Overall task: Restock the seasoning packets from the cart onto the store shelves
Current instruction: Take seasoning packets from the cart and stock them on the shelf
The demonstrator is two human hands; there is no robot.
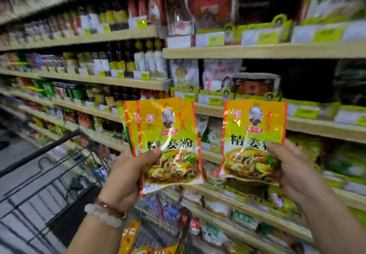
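Observation:
My left hand (126,172) grips a small stack of yellow-green seasoning packets (164,134) by the lower left corner, thumb across the front. My right hand (293,166) pinches another such seasoning packet stack (253,133) at its lower right edge. Both stacks are held upright in front of the wooden shelves (257,50), side by side and apart. More of the same packets (128,236) lie in the wire cart (59,184) below my left arm.
Shelf rows carry bottles (126,57) on the left and bagged seasonings (219,75) on the right, with yellow-green price tags (215,38) along the edges. A dark gap (297,79) shows on the middle right shelf. The cart's black handle (39,152) runs along my left.

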